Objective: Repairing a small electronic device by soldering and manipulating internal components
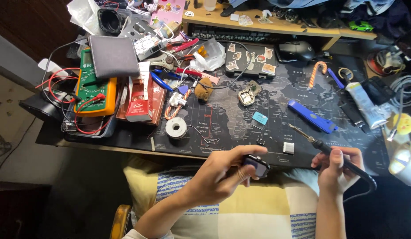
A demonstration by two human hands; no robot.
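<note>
My left hand (218,175) grips a small dark rectangular device with a bluish screen face (256,166), held just below the desk's front edge. My right hand (336,168) holds a black soldering iron (329,152) like a pen; its thin metal tip (296,129) points up and left over the desk mat. The two hands are apart, with the iron's tip well clear of the small device. A spool of solder wire (176,128) lies on the mat to the left.
The dark world-map desk mat (241,119) carries a blue flat tool (312,116), a small white square part (288,148), a teal pad (260,118), an orange-green multimeter (93,86) with red leads, pliers, and a mouse (296,50). A white tape roll (403,164) sits at far right.
</note>
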